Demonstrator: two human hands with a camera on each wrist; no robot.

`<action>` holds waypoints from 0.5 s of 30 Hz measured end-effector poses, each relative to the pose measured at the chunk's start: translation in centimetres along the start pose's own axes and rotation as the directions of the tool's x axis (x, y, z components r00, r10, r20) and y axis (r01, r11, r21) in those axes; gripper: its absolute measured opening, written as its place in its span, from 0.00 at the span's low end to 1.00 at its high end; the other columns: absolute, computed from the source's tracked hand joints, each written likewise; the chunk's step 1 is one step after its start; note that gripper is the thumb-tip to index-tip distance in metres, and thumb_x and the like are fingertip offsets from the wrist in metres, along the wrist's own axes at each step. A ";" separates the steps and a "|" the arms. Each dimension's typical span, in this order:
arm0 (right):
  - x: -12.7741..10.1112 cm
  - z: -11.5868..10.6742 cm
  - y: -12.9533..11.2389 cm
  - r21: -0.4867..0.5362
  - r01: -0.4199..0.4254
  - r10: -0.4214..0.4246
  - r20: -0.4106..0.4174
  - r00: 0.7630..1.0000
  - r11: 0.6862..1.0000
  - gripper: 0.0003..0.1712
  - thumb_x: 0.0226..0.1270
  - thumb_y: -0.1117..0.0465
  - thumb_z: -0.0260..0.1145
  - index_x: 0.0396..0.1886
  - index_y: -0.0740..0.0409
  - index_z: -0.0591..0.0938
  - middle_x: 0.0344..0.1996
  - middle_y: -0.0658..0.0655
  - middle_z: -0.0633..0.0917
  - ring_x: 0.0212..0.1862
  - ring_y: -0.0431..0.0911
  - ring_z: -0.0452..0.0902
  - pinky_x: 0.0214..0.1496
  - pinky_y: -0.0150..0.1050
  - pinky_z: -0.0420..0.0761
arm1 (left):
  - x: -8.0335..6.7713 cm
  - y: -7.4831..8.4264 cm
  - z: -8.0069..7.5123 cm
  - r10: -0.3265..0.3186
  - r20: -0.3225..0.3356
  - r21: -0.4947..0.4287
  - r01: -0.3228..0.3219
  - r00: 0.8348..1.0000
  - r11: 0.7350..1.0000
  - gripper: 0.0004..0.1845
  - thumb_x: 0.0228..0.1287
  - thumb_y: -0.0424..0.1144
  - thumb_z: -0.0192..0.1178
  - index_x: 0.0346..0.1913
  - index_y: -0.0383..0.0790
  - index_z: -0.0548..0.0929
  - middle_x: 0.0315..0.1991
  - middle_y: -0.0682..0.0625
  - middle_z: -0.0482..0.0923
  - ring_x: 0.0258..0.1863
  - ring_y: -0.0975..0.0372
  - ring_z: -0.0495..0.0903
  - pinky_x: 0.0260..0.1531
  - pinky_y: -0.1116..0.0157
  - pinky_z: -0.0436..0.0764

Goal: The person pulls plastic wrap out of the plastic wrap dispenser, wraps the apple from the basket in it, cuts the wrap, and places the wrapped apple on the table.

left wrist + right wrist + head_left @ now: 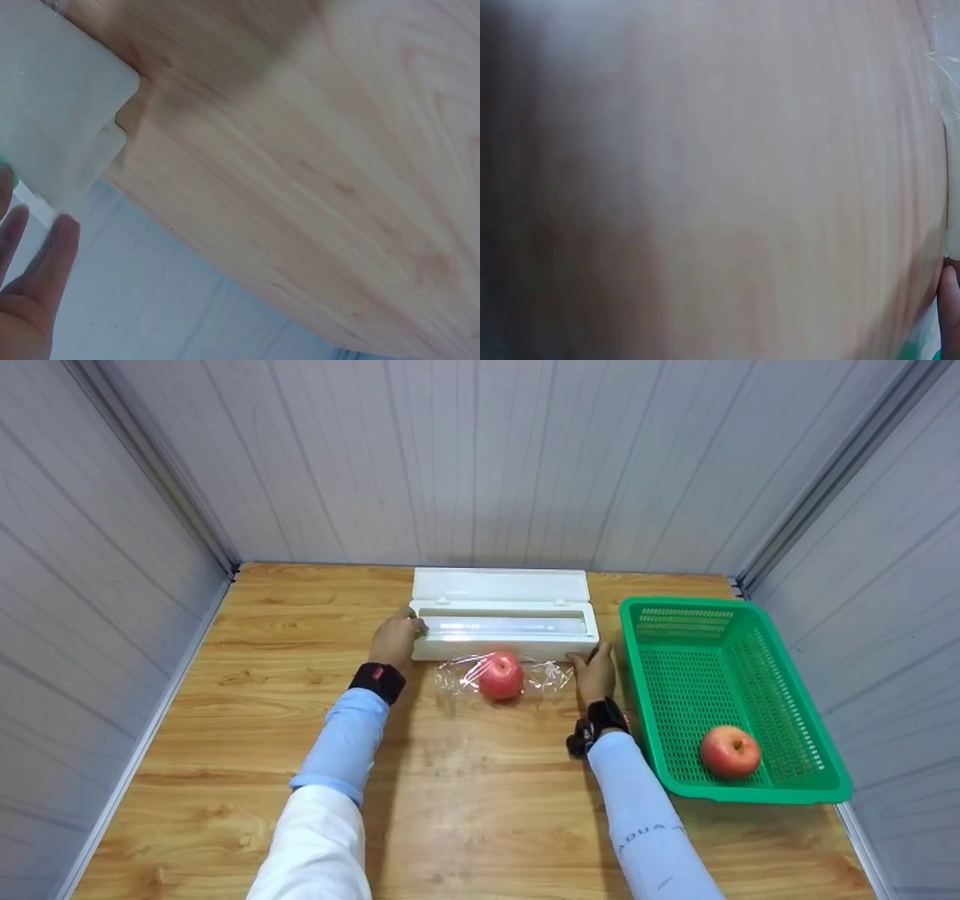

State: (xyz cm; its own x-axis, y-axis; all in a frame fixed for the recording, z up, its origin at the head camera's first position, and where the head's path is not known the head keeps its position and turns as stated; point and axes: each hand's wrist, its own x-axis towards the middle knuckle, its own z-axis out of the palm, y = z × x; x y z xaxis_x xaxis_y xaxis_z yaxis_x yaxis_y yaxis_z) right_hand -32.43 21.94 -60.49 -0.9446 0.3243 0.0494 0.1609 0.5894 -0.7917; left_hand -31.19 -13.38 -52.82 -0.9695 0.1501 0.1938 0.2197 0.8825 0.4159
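In the head view we see our left hand (395, 639) at the left end of the white cling-film dispenser (504, 619), which sits open in the upper middle of the frame on the wooden counter (465, 795). The fingers lie fairly straight against the box's end and corner; in the left wrist view the fingertips (61, 238) show loosely extended just below the dispenser's corner (56, 112), gripping nothing that we can make out.

Our right hand (595, 673) rests at the dispenser's lower right corner, fingers reaching up to touch it, relaxed rather than clenched. The right wrist view is mostly blur, with only a fingertip (950, 300) at its right edge.

Between the two hands, just below the dispenser's front edge, a red apple (500, 675) sits on a sheet of clear film (461, 676); neither hand touches it. At the right of the frame a green basket (795, 690) holds a second apple (730, 751) near its lower corner.
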 end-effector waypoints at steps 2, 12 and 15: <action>0.0 0.0 -0.1 0.006 0.001 -0.001 0.003 1.000 1.000 0.31 0.60 0.52 0.69 0.50 0.65 0.64 0.46 0.71 0.79 0.52 0.61 0.75 0.53 0.52 0.72 | -0.1 -0.2 0.0 -0.020 0.022 -0.048 0.021 1.000 0.999 0.21 0.45 0.16 0.60 0.45 0.35 0.85 0.49 0.40 0.78 0.46 0.47 0.81 0.48 0.56 0.80; 0.0 -0.4 -0.1 0.001 0.003 -0.003 0.007 1.000 1.000 0.31 0.61 0.52 0.67 0.52 0.65 0.63 0.47 0.71 0.79 0.53 0.61 0.75 0.53 0.53 0.72 | -0.3 -1.0 0.1 -0.021 -0.032 -0.079 0.018 0.999 0.997 0.15 0.54 0.20 0.58 0.44 0.32 0.84 0.49 0.40 0.80 0.49 0.48 0.81 0.53 0.57 0.79; -0.1 -0.5 -0.3 -0.002 -0.003 0.003 0.046 0.999 1.000 0.32 0.62 0.52 0.67 0.53 0.66 0.63 0.49 0.72 0.78 0.55 0.61 0.74 0.54 0.52 0.72 | -0.5 -0.7 0.0 -0.046 -0.035 -0.052 0.044 0.998 0.998 0.12 0.60 0.24 0.57 0.44 0.33 0.85 0.49 0.40 0.80 0.48 0.48 0.81 0.50 0.56 0.80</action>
State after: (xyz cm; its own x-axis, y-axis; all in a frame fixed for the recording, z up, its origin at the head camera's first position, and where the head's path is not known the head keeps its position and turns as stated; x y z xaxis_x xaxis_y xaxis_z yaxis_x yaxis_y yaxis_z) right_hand -32.22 22.12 -59.95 -0.9562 0.2921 0.0191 0.1645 0.5900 -0.7905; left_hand -30.85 -14.11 -53.17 -0.9742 0.0938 0.2052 0.1822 0.8636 0.4701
